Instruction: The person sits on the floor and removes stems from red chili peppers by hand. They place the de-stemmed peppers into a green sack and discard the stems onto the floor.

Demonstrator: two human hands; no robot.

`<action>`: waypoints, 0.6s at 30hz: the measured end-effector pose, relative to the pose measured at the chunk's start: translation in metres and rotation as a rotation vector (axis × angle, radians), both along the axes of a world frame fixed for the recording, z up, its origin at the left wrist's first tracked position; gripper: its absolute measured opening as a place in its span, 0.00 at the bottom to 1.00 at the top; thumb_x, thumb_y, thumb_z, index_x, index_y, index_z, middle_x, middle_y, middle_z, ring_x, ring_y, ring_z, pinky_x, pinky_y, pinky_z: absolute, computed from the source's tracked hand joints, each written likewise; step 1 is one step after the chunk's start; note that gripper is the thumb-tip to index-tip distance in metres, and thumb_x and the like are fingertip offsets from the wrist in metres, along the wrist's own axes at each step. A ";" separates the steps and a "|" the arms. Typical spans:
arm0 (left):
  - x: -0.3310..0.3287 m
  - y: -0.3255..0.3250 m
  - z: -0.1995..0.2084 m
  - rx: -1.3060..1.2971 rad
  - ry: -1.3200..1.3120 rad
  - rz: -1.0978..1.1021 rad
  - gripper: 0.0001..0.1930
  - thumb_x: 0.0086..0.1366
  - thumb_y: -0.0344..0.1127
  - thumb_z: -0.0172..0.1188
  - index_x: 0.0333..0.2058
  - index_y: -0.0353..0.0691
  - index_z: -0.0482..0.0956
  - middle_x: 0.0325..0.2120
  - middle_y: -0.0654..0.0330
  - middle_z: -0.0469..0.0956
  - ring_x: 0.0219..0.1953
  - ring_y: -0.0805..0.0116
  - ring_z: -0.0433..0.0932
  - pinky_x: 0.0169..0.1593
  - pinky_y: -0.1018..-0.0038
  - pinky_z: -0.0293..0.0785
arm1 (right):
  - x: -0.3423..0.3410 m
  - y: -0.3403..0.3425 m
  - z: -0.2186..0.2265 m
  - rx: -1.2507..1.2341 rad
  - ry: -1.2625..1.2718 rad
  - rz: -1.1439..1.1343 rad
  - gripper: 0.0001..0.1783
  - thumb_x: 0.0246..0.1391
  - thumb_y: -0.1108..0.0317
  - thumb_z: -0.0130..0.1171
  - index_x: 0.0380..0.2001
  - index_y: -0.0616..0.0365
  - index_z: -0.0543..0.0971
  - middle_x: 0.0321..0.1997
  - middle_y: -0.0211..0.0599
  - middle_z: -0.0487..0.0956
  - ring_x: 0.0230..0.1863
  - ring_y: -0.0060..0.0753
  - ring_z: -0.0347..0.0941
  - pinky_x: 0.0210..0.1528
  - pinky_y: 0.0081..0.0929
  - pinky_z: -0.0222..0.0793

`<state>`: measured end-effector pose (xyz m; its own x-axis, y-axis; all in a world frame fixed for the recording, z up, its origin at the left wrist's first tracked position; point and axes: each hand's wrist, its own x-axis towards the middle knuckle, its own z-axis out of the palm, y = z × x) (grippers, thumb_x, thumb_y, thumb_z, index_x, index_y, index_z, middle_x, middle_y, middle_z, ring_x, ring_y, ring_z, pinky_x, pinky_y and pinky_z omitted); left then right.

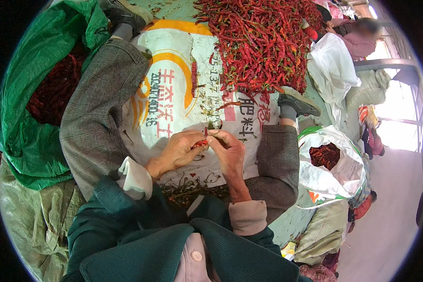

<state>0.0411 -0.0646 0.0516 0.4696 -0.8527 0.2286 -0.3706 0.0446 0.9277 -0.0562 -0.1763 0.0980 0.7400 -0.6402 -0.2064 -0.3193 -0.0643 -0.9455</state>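
My left hand [176,151] is closed around several red chili peppers [200,144], whose ends show at its curled fingers. Right beside it, my right hand [229,155] pinches a dark red chili [206,132] between thumb and forefinger. The fingertips of both hands nearly meet above a white printed sack [174,123] spread flat between my legs. Beyond the hands, a large heap of red chilies with green stems [268,44] lies on the far right part of the sack. Loose stems [188,190] are piled close to my body.
A green bag [21,136] holding dark red chilies stands at the left. On the right is an open white bag [333,181] with chilies inside, near full woven sacks [322,230]. Another white bag [331,66] stands by the heap. Other people [362,42] sit along the far right.
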 end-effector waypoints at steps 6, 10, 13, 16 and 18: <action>0.007 0.001 0.008 -0.105 -0.128 -0.369 0.07 0.55 0.33 0.54 0.29 0.35 0.70 0.24 0.53 0.69 0.30 0.53 0.70 0.35 0.65 0.67 | -0.035 -0.016 -0.017 0.936 -0.108 -0.049 0.07 0.46 0.76 0.58 0.31 0.65 0.75 0.25 0.29 0.71 0.22 0.17 0.62 0.23 0.13 0.58; -0.002 0.003 0.019 -0.164 0.171 -0.601 0.09 0.53 0.35 0.57 0.29 0.34 0.71 0.23 0.54 0.70 0.27 0.56 0.69 0.33 0.67 0.64 | -0.059 -0.004 -0.014 1.044 -0.278 0.066 0.06 0.47 0.76 0.57 0.31 0.64 0.74 0.24 0.29 0.71 0.21 0.16 0.61 0.22 0.13 0.57; -0.012 0.007 0.009 -0.022 0.184 -0.516 0.10 0.55 0.37 0.55 0.29 0.34 0.71 0.23 0.54 0.69 0.27 0.55 0.68 0.32 0.67 0.64 | -0.060 0.000 -0.003 0.744 -0.180 0.005 0.04 0.46 0.75 0.58 0.28 0.63 0.74 0.24 0.26 0.72 0.22 0.15 0.63 0.22 0.13 0.57; -0.022 0.007 0.002 0.212 0.334 -0.310 0.10 0.56 0.38 0.53 0.26 0.36 0.72 0.19 0.55 0.70 0.23 0.62 0.70 0.30 0.69 0.65 | -0.042 0.009 0.002 -0.279 -0.057 0.084 0.05 0.42 0.77 0.59 0.26 0.62 0.75 0.23 0.34 0.74 0.23 0.30 0.69 0.24 0.22 0.63; -0.026 0.006 -0.008 0.317 0.708 -0.203 0.10 0.55 0.38 0.53 0.24 0.37 0.74 0.18 0.58 0.74 0.23 0.72 0.72 0.29 0.75 0.65 | -0.029 0.011 -0.003 -0.721 -0.113 0.165 0.06 0.39 0.79 0.58 0.26 0.61 0.75 0.25 0.42 0.73 0.25 0.41 0.70 0.27 0.29 0.66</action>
<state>0.0154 -0.0586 0.0439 0.2414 -0.9113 -0.3335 0.2977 -0.2575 0.9193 -0.0847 -0.1648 0.0951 0.8302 -0.4666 0.3051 -0.1555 -0.7193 -0.6771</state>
